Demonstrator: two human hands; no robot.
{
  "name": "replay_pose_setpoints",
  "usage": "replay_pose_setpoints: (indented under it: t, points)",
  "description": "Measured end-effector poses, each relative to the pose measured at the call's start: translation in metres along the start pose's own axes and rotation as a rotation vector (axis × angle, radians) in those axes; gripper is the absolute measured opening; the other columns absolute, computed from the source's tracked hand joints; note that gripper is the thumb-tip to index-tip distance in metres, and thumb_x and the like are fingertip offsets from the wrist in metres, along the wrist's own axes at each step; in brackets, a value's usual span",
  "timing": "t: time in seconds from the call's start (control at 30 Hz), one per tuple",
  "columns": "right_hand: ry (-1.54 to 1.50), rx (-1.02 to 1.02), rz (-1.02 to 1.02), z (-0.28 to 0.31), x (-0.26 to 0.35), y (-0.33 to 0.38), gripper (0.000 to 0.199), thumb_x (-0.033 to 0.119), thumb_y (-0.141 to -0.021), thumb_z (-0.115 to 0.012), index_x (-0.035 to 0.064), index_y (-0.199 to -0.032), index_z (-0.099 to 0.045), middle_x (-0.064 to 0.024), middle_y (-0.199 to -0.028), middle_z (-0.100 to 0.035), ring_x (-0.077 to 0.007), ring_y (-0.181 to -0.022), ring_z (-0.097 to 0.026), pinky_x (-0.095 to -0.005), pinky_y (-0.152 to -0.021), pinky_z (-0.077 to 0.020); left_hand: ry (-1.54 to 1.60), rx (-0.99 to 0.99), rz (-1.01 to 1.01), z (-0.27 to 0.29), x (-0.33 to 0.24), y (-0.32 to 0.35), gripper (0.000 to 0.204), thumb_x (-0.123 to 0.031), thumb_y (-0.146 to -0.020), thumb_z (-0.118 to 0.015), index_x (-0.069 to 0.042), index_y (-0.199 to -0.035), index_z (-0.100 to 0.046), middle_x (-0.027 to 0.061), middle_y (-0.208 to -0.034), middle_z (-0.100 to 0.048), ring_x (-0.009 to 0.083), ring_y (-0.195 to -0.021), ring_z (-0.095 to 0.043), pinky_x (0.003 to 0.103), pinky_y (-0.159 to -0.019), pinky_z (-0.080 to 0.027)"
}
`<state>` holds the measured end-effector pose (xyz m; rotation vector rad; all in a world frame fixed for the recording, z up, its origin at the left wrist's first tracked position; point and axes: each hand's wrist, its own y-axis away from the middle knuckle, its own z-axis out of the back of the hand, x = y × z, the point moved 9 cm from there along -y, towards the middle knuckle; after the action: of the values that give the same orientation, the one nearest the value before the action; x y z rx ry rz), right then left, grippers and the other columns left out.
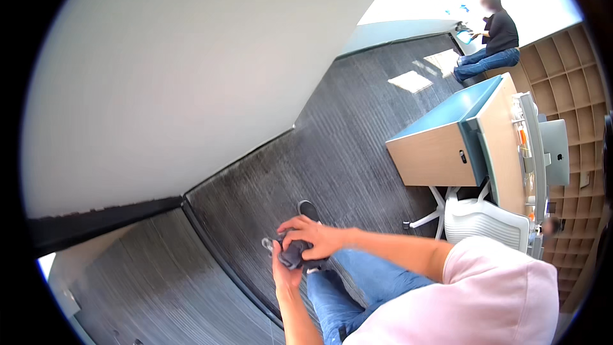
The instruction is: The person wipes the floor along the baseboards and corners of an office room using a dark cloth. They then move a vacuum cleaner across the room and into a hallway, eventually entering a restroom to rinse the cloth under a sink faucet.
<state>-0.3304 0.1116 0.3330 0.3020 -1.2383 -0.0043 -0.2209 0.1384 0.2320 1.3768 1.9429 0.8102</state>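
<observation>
In front of my legs, both hands are on a small dark grey fabric bundle [292, 257], maybe a folded pouch; its exact kind is unclear. A pale, shiny loop [267, 243], like a clip or ring, sticks out at its left side. From below, my left hand [285, 272] holds the bundle, with the thumb up along its left side. Over the top lies my right hand [317, 237], its fingers curled onto the fabric. Part of the bundle is hidden behind the right fingers.
A grey wall [191, 76] fills the upper left, above dark wood-look flooring [255, 182]. To the right stand a wooden cabinet [434, 156], a white mesh chair [485, 222] and a desk with a monitor [554, 152]. Far off, a person [501, 30] sits beside wooden shelves [562, 57].
</observation>
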Motion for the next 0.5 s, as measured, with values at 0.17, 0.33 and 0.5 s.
replay_pose_setpoints:
  t: [0.17,0.33,0.5]
  points:
    - [-0.152,-0.296,-0.111,0.048,0.005,0.082,0.081,0.017,-0.069,-0.069,0.0125,-0.140,-0.031,-0.0221,-0.141,-0.029,-0.0387,-0.134,-0.027,-0.0487,-0.111,-0.0239,-0.149,-0.028,-0.052,-0.053,0.022,0.023,0.046,-0.026,-0.086,-0.060,-0.004,-0.126,-0.050,0.0126,-0.123,-0.055,0.0265,-0.116,-0.052,0.042,-0.100,-0.042]
    - [-0.461,-0.317,-0.287,0.120,-0.046,0.156,0.089,0.040,-0.080,-0.070,0.0128,-0.148,-0.018,-0.0226,-0.146,-0.019,-0.0389,-0.138,-0.021,-0.0472,-0.111,-0.0260,-0.350,0.014,-0.198,-0.168,0.041,-0.011,0.060,-0.004,-0.084,-0.054,-0.010,-0.141,-0.035,0.0148,-0.129,-0.048,0.0265,-0.116,-0.052,0.038,-0.099,-0.044]
    - [-0.512,-0.479,-0.355,0.239,-0.110,0.215,0.089,0.041,-0.080,-0.072,0.0087,-0.147,-0.023,-0.0230,-0.143,-0.027,-0.0349,-0.136,-0.028,-0.0410,-0.111,-0.0262,-0.318,0.022,-0.031,-0.250,0.132,-0.098,0.064,-0.007,-0.078,-0.056,-0.006,-0.139,-0.037,0.0133,-0.128,-0.051,0.0269,-0.115,-0.053,0.039,-0.100,-0.043]
